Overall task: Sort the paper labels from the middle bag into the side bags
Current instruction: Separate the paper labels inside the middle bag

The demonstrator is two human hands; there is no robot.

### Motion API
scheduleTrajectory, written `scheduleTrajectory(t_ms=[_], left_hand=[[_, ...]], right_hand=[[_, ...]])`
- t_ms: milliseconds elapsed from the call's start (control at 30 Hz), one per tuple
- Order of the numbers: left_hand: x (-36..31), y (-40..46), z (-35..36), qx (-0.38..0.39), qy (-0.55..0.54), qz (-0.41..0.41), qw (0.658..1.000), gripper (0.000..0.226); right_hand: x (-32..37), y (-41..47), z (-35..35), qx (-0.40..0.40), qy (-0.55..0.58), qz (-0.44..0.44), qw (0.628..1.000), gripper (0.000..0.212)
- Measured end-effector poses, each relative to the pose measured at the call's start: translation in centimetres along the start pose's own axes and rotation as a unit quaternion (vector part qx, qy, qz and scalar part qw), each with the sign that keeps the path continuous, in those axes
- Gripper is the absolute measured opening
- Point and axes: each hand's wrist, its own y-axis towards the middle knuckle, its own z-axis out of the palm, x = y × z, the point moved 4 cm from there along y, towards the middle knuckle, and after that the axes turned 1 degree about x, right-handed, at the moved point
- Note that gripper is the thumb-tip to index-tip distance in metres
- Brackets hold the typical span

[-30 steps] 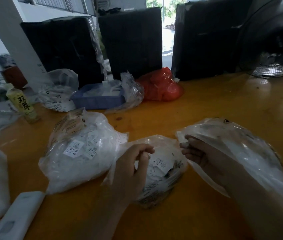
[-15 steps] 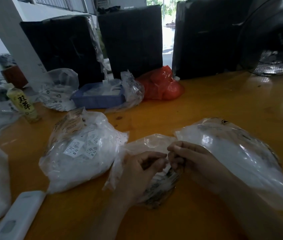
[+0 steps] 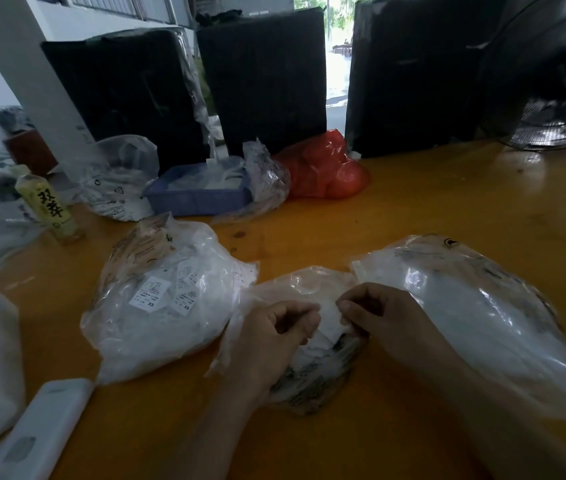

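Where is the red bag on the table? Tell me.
In the head view, the red bag sits at the table's far edge, centre-right, against the black boxes, just right of the blue tray.

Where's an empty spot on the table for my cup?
Bare orange wooden table lies between the red plastic bag, black fan and right clear bag. The left is crowded around the blue tray and yellow bottle.

Middle bag point(image 3: 312, 282) between left bag point(image 3: 157, 306) and right bag point(image 3: 475, 306) — tray point(image 3: 198, 199) behind, seemingly part-bagged.
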Motion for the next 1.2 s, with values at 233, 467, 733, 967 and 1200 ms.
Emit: scheduleTrajectory(t_ms=[233, 467, 733, 967, 1200], left_hand=[[-0.1, -0.1, 0.1, 0.009, -0.024, -0.007, 1.0, 0.005], [0.1, 0.4, -0.6, -0.043, -0.134, -0.032, 0.99, 0.009], [0.3, 1.0, -1.5, -0.071, -0.302, -0.031, 0.95, 0.016], [0.2, 1.1, -1.7, -0.061, -0.296, -0.031, 0.953, 0.02], [0.1, 1.0, -1.4, -0.062, -0.304, -0.059, 0.949, 0.036]], right_hand=[[0.1, 0.0, 0.6, -0.001, -0.055, -0.027, 0.998, 0.005], [0.2, 0.1, 0.7, -0.062, -0.236, -0.089, 0.966, 0.014], [-2.3, 0.6, 2.6, 0.007, -0.443, -0.053, 0.895, 0.046], [-0.8, 0.3, 2.2, -0.038, -0.403, -0.103, 0.909, 0.022], [0.6, -0.5, 0.8, -0.124, -0.235, -0.081, 0.961, 0.019]])
